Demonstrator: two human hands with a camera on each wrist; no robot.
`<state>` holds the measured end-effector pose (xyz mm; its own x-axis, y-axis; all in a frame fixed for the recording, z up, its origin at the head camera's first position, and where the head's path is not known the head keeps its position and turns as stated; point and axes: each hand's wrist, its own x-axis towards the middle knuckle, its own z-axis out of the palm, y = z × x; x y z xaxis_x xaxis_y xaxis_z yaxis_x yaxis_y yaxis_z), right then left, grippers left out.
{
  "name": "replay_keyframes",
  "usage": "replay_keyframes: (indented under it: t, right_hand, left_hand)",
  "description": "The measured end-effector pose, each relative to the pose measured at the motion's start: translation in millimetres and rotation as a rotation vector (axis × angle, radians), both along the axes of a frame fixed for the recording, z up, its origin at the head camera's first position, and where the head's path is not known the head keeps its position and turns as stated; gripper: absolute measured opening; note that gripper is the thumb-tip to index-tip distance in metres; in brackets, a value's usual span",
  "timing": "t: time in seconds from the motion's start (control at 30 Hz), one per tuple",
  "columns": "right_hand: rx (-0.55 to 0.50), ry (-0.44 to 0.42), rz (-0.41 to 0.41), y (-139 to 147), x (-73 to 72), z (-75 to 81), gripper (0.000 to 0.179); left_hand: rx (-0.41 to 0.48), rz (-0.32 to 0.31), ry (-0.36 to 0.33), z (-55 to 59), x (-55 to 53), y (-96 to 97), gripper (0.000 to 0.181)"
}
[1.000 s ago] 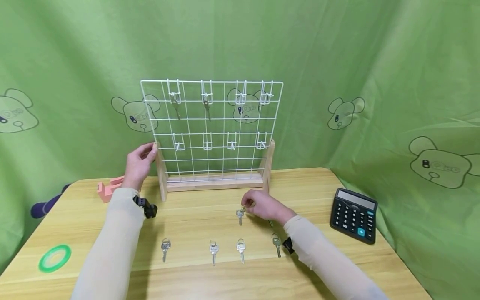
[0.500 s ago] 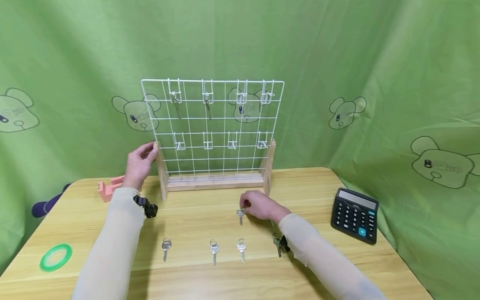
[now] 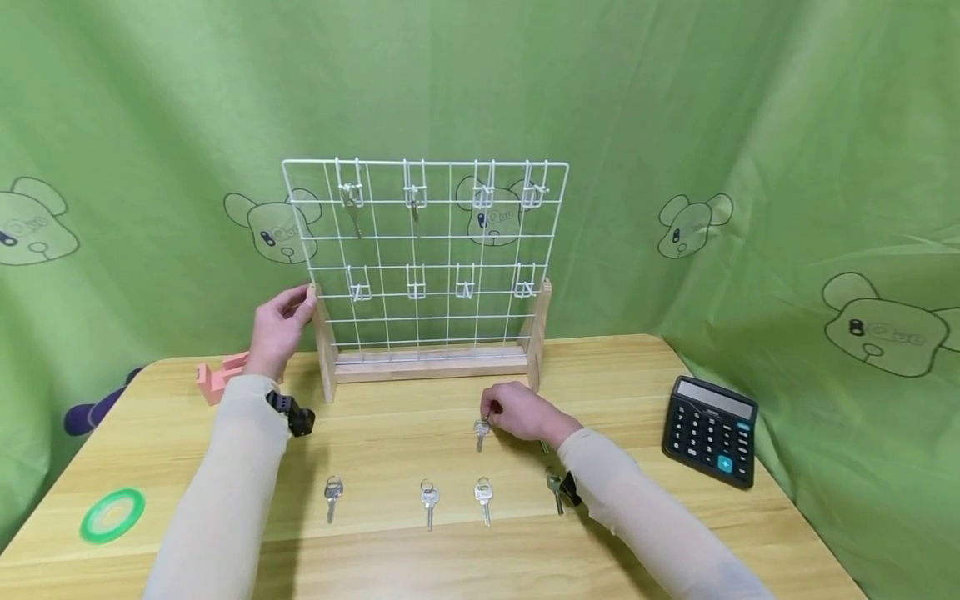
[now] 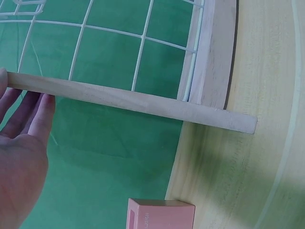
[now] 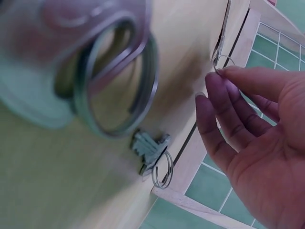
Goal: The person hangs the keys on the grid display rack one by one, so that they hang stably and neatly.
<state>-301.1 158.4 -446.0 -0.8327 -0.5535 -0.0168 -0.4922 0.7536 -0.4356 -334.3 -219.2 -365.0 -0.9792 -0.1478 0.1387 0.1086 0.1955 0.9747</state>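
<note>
My left hand (image 3: 279, 329) grips the left wooden upright (image 4: 143, 102) of a white wire grid rack (image 3: 431, 367), thumb on one side and fingers on the other. In front of the rack's right end, my right hand (image 3: 523, 412) pinches the ring of a silver key (image 3: 481, 433) between thumb and fingertips; the right wrist view shows this key (image 5: 221, 36) edge-on. Two keys, one at the left (image 3: 354, 215) and another key (image 3: 415, 215) beside it, hang from upper hooks. A row of several keys (image 3: 429, 500) lies nearer me. My right forearm partly hides one more key (image 3: 544, 447).
A black calculator (image 3: 708, 433) lies at the table's right. On the left are a green ring-shaped roll (image 3: 92, 531) and a pink block-like object (image 3: 212, 383), partly behind my left forearm. Green curtain (image 3: 645, 100) surrounds the table. A blurred key (image 5: 105, 71) looms close in the right wrist view.
My right hand and forearm have shifted slightly left, while the pinched key stays in nearly the same place. My left hand keeps its grip on the upright.
</note>
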Motion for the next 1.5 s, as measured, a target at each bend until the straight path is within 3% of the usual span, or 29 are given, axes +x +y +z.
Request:
replay_keyframes:
  t: [0.7, 1.5]
  right_hand:
    - [-0.226, -0.071, 0.017, 7, 5.5, 25.2, 0.011]
    - [-0.295, 0.049, -0.002, 12, 9.9, 79.5, 0.01]
  left_hand:
    - [-0.007, 0.006, 0.008, -1.5, 1.8, 1.4, 0.05]
    - [0.008, 0.008, 0.012, 1.4, 2.1, 3.0, 0.05]
